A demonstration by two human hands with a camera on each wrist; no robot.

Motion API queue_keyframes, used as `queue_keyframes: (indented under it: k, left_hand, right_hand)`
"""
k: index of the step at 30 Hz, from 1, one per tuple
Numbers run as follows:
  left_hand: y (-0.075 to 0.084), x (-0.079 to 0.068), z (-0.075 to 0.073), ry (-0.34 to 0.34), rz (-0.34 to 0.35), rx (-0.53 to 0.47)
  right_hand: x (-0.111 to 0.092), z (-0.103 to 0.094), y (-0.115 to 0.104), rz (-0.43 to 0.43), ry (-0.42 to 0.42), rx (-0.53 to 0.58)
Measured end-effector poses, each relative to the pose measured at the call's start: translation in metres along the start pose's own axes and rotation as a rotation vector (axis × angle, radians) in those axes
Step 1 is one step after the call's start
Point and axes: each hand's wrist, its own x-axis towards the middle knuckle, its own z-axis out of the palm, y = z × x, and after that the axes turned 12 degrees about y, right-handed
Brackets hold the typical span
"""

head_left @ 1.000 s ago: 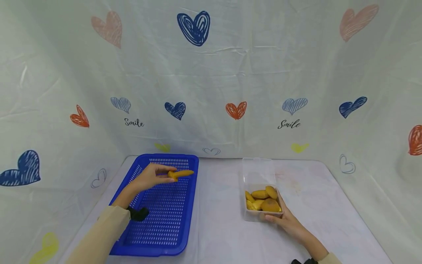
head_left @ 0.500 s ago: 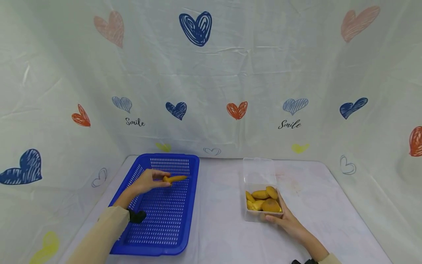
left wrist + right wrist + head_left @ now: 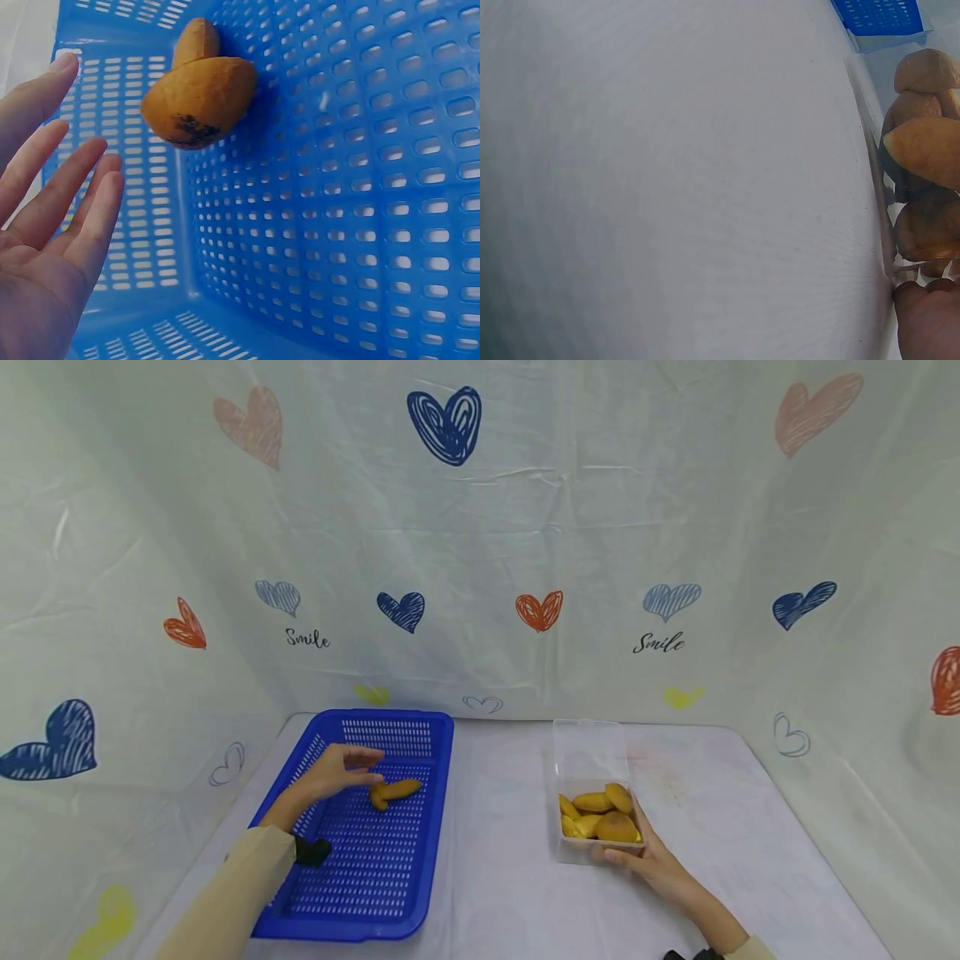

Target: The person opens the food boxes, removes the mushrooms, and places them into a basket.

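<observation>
A yellow-orange mushroom (image 3: 400, 790) lies in the blue plastic basket (image 3: 429, 860). Close beside and above it is my left hand (image 3: 341, 772), holding nothing, its fingers apart from the mushroom. The left wrist view shows a dark smudge on the mushroom's cap (image 3: 202, 97) and relaxed, spread fingers (image 3: 90, 217). On the right, my right hand (image 3: 656, 867) grips the near right corner of a clear plastic box (image 3: 577, 852), thumb at the front wall. Several yellow mushrooms (image 3: 615, 827) fill that box. Its far side is out of the right wrist view.
The box's clear lid (image 3: 588, 749) stands raised behind it. Basket and box sit apart on a white-covered table (image 3: 498, 827). A white curtain (image 3: 480, 527) printed with hearts hangs behind and at both sides. The basket's walls rise round the left hand.
My left hand lowered slightly and drew back left into the basket, then let go of the mushroom, which dropped onto the basket floor. The right hand and box stayed put.
</observation>
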Motion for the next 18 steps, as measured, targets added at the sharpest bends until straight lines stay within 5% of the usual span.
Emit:
queue_keyframes:
  k: [8,18]
  left_hand:
    - [0.008,0.008,0.0,0.011,-0.001,-0.02]
    - [0.047,0.025,0.001,-0.003,0.024,-0.021]
  right_hand:
    - [0.0,-0.001,0.001,-0.009,0.005,-0.004]
    - [0.002,-0.001,0.0,-0.014,-0.002,0.006]
